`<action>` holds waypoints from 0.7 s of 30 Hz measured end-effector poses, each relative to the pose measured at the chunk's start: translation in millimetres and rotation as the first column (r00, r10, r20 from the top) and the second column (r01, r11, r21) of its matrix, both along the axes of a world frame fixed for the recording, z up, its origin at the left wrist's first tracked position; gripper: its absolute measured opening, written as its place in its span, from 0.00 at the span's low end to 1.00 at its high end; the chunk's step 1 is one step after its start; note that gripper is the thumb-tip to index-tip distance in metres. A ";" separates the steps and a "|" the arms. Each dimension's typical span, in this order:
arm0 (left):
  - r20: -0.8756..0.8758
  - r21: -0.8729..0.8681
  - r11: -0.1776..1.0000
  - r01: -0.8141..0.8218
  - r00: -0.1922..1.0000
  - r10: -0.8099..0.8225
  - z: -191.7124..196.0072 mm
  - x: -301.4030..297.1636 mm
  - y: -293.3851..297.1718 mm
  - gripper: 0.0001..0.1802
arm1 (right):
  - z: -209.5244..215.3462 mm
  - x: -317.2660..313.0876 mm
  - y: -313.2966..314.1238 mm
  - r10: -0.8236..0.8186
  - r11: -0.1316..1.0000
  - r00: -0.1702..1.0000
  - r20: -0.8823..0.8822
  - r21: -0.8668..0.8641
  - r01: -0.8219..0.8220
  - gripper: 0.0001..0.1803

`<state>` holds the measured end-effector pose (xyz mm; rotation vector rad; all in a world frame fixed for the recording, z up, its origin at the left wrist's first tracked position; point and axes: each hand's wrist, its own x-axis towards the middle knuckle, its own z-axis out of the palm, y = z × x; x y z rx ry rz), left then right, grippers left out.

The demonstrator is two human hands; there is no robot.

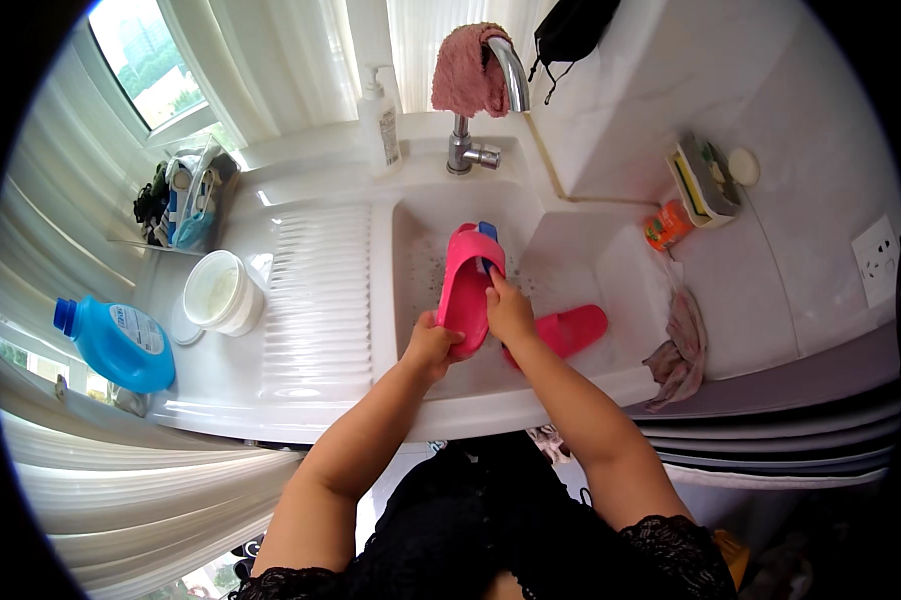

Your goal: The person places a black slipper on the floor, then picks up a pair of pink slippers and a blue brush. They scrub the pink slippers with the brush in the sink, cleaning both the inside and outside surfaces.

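A bright pink slipper (463,290) is held over the sink basin (410,240), its strap end pointing away from me. My left hand (432,345) grips the slipper by its heel end. In my right hand (510,311) is a slim blue tool, which looks like a brush (487,231); it passes under the strap and its tip shows beyond it. My fingers cover part of this brush. The second pink slipper (573,332) lies in the basin to the right, partly behind my right wrist.
A tap (459,155) draped with a pink cloth (467,75) and a white pump bottle (378,125) stand behind the basin. Left of the ribbed washboard (315,300) are a white tub (222,293) and a blue detergent bottle (122,343). A rag (679,350) hangs over the right rim.
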<state>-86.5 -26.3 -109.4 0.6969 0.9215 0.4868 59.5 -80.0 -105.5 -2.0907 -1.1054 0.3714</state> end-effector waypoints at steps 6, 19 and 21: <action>0.097 -0.144 0.989 -0.032 0.994 0.046 -10.8 -4.9 13.5 0.24 | 32.7 -42.5 -47.7 0.282 0.939 0.953 -0.111 -0.172 -0.298 0.24; -0.068 -0.020 0.996 -0.090 0.994 0.088 -3.7 5.8 3.4 0.19 | 8.2 -4.5 -21.4 0.172 0.958 0.985 0.012 -0.233 -0.164 0.24; 0.000 -0.098 0.994 -0.041 0.999 0.041 -1.6 -0.5 11.0 0.18 | 7.3 -21.8 -42.6 0.305 0.939 0.952 0.005 -0.170 -0.300 0.22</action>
